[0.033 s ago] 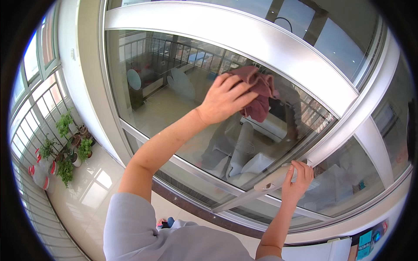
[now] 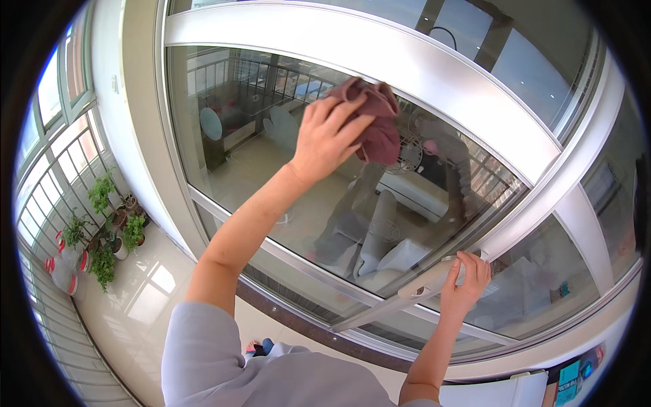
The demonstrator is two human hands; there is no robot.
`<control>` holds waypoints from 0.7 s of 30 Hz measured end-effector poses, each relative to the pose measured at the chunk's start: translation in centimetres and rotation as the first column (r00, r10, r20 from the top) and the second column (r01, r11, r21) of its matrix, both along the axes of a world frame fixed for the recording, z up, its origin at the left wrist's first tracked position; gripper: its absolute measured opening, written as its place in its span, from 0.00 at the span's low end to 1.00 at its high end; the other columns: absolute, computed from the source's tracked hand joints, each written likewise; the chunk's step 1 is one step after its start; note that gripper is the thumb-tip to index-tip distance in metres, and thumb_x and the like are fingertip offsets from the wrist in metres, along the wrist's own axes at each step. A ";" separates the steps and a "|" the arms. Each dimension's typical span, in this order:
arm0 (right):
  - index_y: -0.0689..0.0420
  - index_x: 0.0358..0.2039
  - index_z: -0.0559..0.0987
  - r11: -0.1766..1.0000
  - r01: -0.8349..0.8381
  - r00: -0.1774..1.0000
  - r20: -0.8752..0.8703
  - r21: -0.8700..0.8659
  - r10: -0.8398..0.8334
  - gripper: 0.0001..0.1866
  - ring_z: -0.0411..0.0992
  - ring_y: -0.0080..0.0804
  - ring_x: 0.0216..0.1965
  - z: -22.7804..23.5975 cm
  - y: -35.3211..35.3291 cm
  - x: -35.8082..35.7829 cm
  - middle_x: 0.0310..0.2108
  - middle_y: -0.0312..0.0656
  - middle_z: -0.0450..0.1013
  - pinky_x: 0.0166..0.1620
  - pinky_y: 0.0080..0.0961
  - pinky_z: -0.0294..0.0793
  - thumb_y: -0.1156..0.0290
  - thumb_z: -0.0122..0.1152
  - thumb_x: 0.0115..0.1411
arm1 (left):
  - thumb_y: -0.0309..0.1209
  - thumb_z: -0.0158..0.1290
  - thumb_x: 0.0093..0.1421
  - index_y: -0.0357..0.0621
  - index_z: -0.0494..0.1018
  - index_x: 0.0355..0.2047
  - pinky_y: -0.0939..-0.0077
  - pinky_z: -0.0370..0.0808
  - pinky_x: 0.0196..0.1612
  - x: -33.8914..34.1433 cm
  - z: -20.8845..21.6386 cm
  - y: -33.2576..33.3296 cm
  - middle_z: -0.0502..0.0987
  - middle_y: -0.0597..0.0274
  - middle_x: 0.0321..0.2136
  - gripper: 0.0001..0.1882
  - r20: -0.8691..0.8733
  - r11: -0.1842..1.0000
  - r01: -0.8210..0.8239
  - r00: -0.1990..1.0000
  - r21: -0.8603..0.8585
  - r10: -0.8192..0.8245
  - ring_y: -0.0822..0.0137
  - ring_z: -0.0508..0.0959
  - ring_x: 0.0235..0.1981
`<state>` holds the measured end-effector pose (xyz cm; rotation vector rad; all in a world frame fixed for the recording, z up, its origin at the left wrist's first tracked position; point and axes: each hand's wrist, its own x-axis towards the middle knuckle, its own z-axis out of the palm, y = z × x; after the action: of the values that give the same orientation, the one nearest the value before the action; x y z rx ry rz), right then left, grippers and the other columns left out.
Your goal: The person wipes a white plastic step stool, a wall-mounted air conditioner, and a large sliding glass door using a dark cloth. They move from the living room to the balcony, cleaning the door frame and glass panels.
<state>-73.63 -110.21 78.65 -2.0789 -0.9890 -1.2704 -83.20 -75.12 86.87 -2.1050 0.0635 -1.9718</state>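
Note:
My left hand (image 2: 329, 138) presses a crumpled maroon cloth (image 2: 377, 127) against the upper middle of a glass door pane (image 2: 271, 173), just below its broad white top rail. The fingers lie over the cloth's left side. Lower on the right, my right hand (image 2: 465, 279) curls around the handle (image 2: 448, 260) on the door's white frame, with part of the handle hidden behind the fingers. Reflections and a room beyond show through the glass.
Potted plants (image 2: 112, 234) stand on the tiled floor to the left, beside a metal railing (image 2: 51, 169). A white wall (image 2: 139, 156) borders the door. At the lower right, a white surface (image 2: 498, 392) bears a teal package (image 2: 568, 381). Another glass panel (image 2: 536, 285) lies right of the door frame.
My left hand has slid the maroon cloth up and to the left across the glass. My right hand stays at the handle.

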 end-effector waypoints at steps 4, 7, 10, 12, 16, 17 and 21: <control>0.58 0.41 0.79 0.991 -0.122 0.987 0.114 0.053 0.116 0.10 0.69 0.48 0.51 0.6 5.4 -2.5 0.47 0.44 0.72 0.60 0.55 0.61 0.74 0.58 0.58 | 0.28 0.62 0.44 0.49 0.75 0.46 0.60 0.70 0.49 -2.3 -2.9 4.4 0.72 0.58 0.47 0.25 0.077 0.981 -0.021 0.996 -0.194 0.037 0.54 0.71 0.49; 0.57 0.45 0.80 0.973 -0.216 0.960 0.164 -0.084 0.228 0.14 0.64 0.51 0.60 1.2 10.9 -5.1 0.56 0.48 0.68 0.63 0.59 0.57 0.71 0.57 0.59 | 0.32 0.62 0.44 0.53 0.75 0.44 0.60 0.69 0.51 -2.6 -3.9 5.2 0.72 0.63 0.52 0.23 -0.228 0.935 0.054 0.973 0.352 0.030 0.59 0.71 0.50; 0.56 0.49 0.80 0.961 -0.242 0.944 0.195 -0.136 0.265 0.16 0.60 0.52 0.64 2.0 15.3 -5.9 0.60 0.52 0.64 0.65 0.59 0.54 0.69 0.56 0.60 | 0.31 0.61 0.46 0.52 0.74 0.45 0.61 0.69 0.51 -4.9 -0.9 10.4 0.72 0.64 0.52 0.22 -0.084 0.992 -0.029 0.996 0.126 0.040 0.59 0.71 0.51; 0.56 0.50 0.79 0.961 -0.246 0.943 0.200 -0.127 0.267 0.17 0.59 0.53 0.65 2.4 17.5 -6.0 0.61 0.53 0.63 0.65 0.59 0.54 0.69 0.56 0.60 | 0.27 0.62 0.45 0.48 0.74 0.46 0.59 0.69 0.50 -6.6 0.7 15.6 0.72 0.60 0.50 0.24 0.133 0.979 -0.083 0.985 -0.185 0.108 0.54 0.70 0.51; 0.57 0.54 0.76 0.962 -0.227 0.952 0.173 -0.149 0.251 0.19 0.54 0.54 0.68 2.6 21.4 -6.6 0.64 0.54 0.59 0.66 0.59 0.53 0.70 0.54 0.62 | 0.23 0.61 0.44 0.43 0.72 0.50 0.58 0.69 0.51 -8.3 3.0 20.6 0.70 0.51 0.50 0.29 0.420 0.954 0.101 0.907 -0.283 0.028 0.47 0.70 0.49; 0.57 0.54 0.76 0.965 -0.215 0.952 0.187 -0.151 0.242 0.20 0.54 0.55 0.68 2.5 22.4 -6.4 0.65 0.54 0.59 0.66 0.59 0.52 0.69 0.54 0.62 | 0.23 0.62 0.44 0.45 0.72 0.52 0.59 0.69 0.52 -8.1 3.9 19.7 0.70 0.54 0.51 0.31 0.335 0.979 0.115 0.941 -0.170 -0.053 0.49 0.70 0.50; 0.55 0.57 0.74 0.971 -0.148 0.964 0.193 -0.186 0.184 0.23 0.53 0.55 0.68 2.1 25.5 -5.8 0.66 0.53 0.57 0.66 0.61 0.48 0.67 0.56 0.61 | 0.31 0.65 0.42 0.54 0.73 0.49 0.62 0.70 0.52 -7.9 6.3 20.6 0.70 0.66 0.56 0.30 -0.004 0.975 -0.055 0.998 0.213 0.057 0.57 0.71 0.53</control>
<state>-79.42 -84.72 80.73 -1.9629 -1.3798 -1.3789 -91.10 -54.54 93.19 -1.9587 0.2057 -1.8327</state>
